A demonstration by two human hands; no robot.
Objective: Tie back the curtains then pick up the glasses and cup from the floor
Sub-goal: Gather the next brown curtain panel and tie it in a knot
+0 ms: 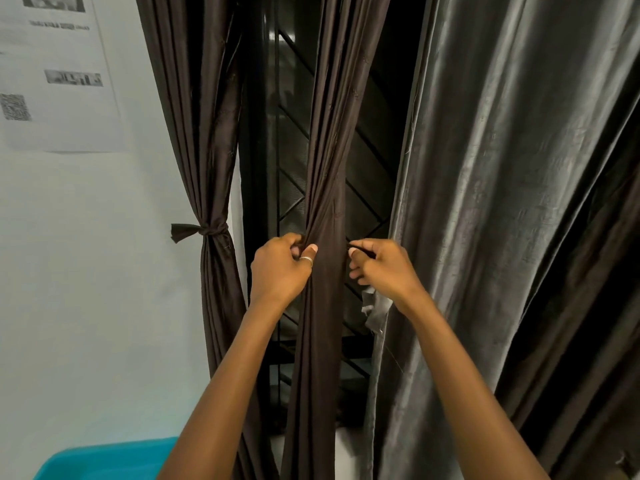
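Note:
A dark brown curtain (pixel 325 143) hangs bunched into a narrow column in front of the window. My left hand (pixel 278 268) grips its left edge at waist height. On the other side my right hand (pixel 381 266) pinches a thin dark tie strip. A second brown curtain (pixel 201 133) on the left is gathered with a knotted tie (pixel 204 231). A wide grey curtain (pixel 512 202) hangs loose on the right. No glasses or cup are in view.
A dark window with a diagonal metal grille (pixel 294 140) lies behind the curtains. A white wall with a printed paper sheet (pixel 59 81) is at left. A turquoise plastic tub (pixel 104 459) sits at the bottom left.

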